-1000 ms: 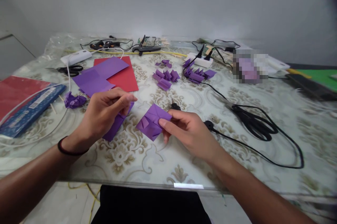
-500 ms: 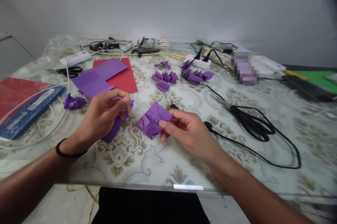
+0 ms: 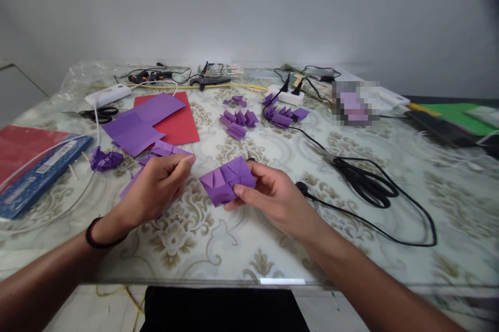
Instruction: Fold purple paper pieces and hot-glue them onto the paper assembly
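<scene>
My right hand [image 3: 273, 191] pinches a folded purple paper piece [image 3: 224, 181] between thumb and fingers, holding it above the table. Creases and small flaps show on its upper face. To its left, apart from the folded piece, my left hand [image 3: 163, 181] is closed, the thumb pressed against curled fingers; whether anything lies inside is hidden. Behind and partly beneath the left hand is more folded purple paper [image 3: 167, 149]. A crumpled purple paper [image 3: 104, 159] lies farther left. Purple sheets [image 3: 136, 134] overlap a red sheet [image 3: 183, 124] beyond the left hand.
Several folded purple pieces [image 3: 239, 119] stand mid-table, near a white power strip [image 3: 286, 94]. Black scissors [image 3: 362, 181] and a looping black cable [image 3: 390, 241] lie at right. Another pair of scissors [image 3: 99, 114] and a blue packet [image 3: 42, 176] are at left.
The fingers of my left hand have curled in tighter, and the hand has turned. In my right hand the folded paper has rotated and tilted slightly. The whole view has shifted a little.
</scene>
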The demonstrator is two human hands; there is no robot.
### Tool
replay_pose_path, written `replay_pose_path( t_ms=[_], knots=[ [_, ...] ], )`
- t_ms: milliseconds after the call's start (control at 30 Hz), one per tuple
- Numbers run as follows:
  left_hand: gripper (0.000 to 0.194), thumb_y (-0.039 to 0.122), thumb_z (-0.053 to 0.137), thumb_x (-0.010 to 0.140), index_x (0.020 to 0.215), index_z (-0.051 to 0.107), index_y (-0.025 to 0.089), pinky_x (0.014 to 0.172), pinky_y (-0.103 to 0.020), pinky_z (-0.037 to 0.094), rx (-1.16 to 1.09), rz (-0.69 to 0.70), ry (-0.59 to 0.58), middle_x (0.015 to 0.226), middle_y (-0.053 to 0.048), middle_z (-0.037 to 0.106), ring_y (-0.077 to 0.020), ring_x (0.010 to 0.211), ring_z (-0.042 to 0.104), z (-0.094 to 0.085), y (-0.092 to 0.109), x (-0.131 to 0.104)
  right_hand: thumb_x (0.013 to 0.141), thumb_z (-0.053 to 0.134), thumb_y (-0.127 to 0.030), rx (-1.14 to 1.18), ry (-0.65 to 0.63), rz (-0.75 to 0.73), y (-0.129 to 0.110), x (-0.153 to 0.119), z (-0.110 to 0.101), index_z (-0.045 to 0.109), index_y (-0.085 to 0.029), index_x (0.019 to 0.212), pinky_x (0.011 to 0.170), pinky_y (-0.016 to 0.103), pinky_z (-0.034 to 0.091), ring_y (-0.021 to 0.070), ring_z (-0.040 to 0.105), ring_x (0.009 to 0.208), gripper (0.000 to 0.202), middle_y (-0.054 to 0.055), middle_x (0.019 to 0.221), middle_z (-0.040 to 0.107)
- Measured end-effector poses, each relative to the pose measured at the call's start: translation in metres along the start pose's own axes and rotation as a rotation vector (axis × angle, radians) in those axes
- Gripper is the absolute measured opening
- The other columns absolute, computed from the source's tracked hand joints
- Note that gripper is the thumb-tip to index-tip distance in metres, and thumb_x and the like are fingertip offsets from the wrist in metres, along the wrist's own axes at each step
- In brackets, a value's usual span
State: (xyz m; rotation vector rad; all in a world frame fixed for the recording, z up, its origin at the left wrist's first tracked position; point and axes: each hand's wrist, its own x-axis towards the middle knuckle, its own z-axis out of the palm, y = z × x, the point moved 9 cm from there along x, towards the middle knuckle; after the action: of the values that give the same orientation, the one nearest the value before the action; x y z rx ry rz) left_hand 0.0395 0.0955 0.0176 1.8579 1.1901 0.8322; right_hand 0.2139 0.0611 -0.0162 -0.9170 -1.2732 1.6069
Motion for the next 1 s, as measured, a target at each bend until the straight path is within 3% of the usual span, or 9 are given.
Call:
replay_pose_path(
  t_ms=[133,267,533,633,833,933,1000],
  knots=[
    [0.046,0.037,0.054,0.108,0.065,0.057,0.020,0.053,-0.025,0.043,-0.034,0.067,-0.002,0.054,0.001,0.062,-0.0120,0.050,0.054,-0.001,0.008,-0.001,0.087,0.086,-0.042,0.116,-0.037,-0.011,0.001,0.001,0.004,0.069,-0.019,0.107,0.091,0.042,0.066,0.0235,0.081,0.091,0.034,0.006,0.103,0.079],
    [0.041,0.039,0.060,0.105,0.072,0.068,0.018,0.054,-0.023,0.048,-0.087,0.085,0.017,0.063,-0.003,0.072,-0.0127,0.053,0.061,-0.004,0.011,0.000,0.092,0.082,-0.042,0.074,-0.047,-0.025,0.000,0.001,0.003,0.070,-0.019,0.106,0.088,0.040,0.064,0.0215,0.080,0.085,0.030,0.005,0.100,0.079],
    [0.019,0.034,0.079,0.091,0.083,0.074,0.018,0.049,-0.022,0.050,-0.263,0.032,0.045,0.061,-0.001,0.072,-0.0134,0.050,0.064,-0.007,0.009,0.001,0.096,0.077,-0.042,-0.044,-0.092,-0.031,-0.007,-0.001,0.006,0.072,-0.017,0.102,0.080,0.034,0.058,0.0175,0.072,0.078,0.026,0.004,0.082,0.076],
    [0.029,0.036,0.072,0.096,0.072,0.071,0.018,0.052,-0.024,0.049,-0.181,0.048,0.050,0.059,-0.001,0.070,-0.0136,0.052,0.062,-0.008,0.010,0.000,0.097,0.076,-0.043,-0.054,-0.090,-0.034,-0.007,-0.001,0.005,0.072,-0.017,0.098,0.075,0.032,0.055,0.0167,0.071,0.074,0.027,0.003,0.079,0.075],
    [0.067,0.044,0.048,0.110,0.048,0.043,0.022,0.046,-0.029,0.035,-0.050,0.048,0.130,0.040,0.001,0.049,-0.0122,0.039,0.043,-0.015,0.000,-0.003,0.095,0.078,-0.047,-0.065,-0.058,-0.045,-0.008,-0.001,0.003,0.072,-0.017,0.094,0.069,0.031,0.053,0.0158,0.068,0.067,0.030,0.002,0.073,0.073],
    [0.066,0.051,0.047,0.110,0.052,0.053,0.020,0.051,-0.027,0.042,-0.082,0.067,0.010,0.047,-0.002,0.059,-0.0134,0.045,0.052,-0.003,0.000,-0.001,0.094,0.078,-0.047,-0.071,-0.045,-0.049,-0.009,-0.001,0.002,0.072,-0.017,0.095,0.069,0.031,0.053,0.0159,0.068,0.068,0.031,0.002,0.073,0.073],
    [0.050,0.047,0.054,0.107,0.067,0.066,0.020,0.058,-0.026,0.049,-0.122,0.094,-0.094,0.061,-0.003,0.068,-0.0153,0.057,0.061,0.007,0.006,-0.001,0.094,0.078,-0.048,-0.071,-0.033,-0.054,-0.010,-0.001,0.001,0.072,-0.017,0.095,0.070,0.031,0.053,0.0160,0.068,0.068,0.031,0.002,0.074,0.073]
  ],
)
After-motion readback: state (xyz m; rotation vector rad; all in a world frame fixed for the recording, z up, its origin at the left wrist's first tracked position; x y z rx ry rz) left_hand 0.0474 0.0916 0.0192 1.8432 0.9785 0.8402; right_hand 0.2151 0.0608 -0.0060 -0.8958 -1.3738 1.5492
